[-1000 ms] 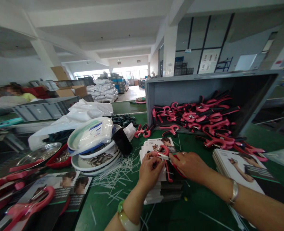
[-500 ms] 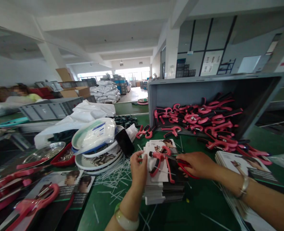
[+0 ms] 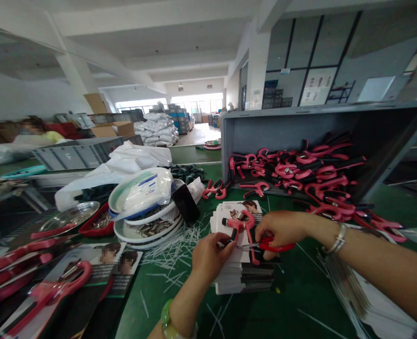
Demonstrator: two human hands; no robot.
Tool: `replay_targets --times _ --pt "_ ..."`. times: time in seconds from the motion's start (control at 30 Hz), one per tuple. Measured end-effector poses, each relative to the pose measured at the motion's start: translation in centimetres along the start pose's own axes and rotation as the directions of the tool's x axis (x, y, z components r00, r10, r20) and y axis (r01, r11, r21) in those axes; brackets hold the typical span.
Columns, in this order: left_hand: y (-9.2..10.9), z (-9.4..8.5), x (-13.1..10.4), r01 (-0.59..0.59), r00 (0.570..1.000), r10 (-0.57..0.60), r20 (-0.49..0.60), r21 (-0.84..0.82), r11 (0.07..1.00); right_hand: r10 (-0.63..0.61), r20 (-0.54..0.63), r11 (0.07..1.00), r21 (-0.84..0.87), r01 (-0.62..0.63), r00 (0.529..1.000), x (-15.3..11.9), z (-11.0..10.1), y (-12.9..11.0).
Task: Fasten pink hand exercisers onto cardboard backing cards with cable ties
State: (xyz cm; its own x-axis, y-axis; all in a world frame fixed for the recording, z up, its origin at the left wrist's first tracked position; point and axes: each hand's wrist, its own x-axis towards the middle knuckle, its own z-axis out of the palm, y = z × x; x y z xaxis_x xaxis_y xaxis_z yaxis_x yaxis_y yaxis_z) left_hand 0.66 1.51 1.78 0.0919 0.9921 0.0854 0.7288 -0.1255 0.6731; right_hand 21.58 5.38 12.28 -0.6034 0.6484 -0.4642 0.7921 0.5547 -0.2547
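Note:
A pink-and-black hand grip exerciser (image 3: 248, 225) with a metal spring lies on the top card of a stack of printed cards (image 3: 225, 278). My left hand (image 3: 208, 256) is closed at its left black handle, thumb and fingers pinched together; whether a thin strip is also between them cannot be made out. Red-handled scissors (image 3: 277, 246) are in my right hand (image 3: 282, 228), fingers wrapped round the handles. Their blades point left, across the lower part of the exerciser, close to my left fingertips.
A grey crate (image 3: 265, 127) on its side holds many hand grips. White plastic strips (image 3: 173, 249) litter the green table (image 3: 265, 315). Stacked basins (image 3: 123, 238) with metal parts, a phone (image 3: 185, 205) and carded hand grips (image 3: 60, 287) are leftward. Another card stack (image 3: 367, 287) stands right.
My left hand has moved from beside the card stack onto the exerciser's left handle and its fingers have closed. The scissors have shifted slightly, with their blades now low across the exerciser.

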Motion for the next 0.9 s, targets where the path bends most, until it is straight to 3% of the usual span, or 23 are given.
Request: replay_targets --times 0.2,0.5,0.7,0.9 --pt "-0.8 -0.3 0.9 -0.060 0.997 0.061 0.038 -0.028 0.998 -0.031 0.176 0.991 0.132 0.008 0.984 1.8 -1.2 0.7" --pt "0.0 -1.0 1.7 -0.059 0.996 0.056 0.072 0.047 0.997 0.027 0.403 0.970 0.209 -0.121 0.915 4.6 -3.1 0.9" --pt "-0.5 -1.3 2.1 -0.060 0.993 0.059 0.101 -0.002 0.998 -0.022 0.429 0.957 0.272 -0.106 0.903 5.1 -3.0 1.4" --pt "-1.6 -0.8 2.7 -0.014 0.987 0.041 0.153 -0.171 0.985 -0.067 0.294 0.921 0.386 -0.055 0.953 3.6 -1.3 2.0"
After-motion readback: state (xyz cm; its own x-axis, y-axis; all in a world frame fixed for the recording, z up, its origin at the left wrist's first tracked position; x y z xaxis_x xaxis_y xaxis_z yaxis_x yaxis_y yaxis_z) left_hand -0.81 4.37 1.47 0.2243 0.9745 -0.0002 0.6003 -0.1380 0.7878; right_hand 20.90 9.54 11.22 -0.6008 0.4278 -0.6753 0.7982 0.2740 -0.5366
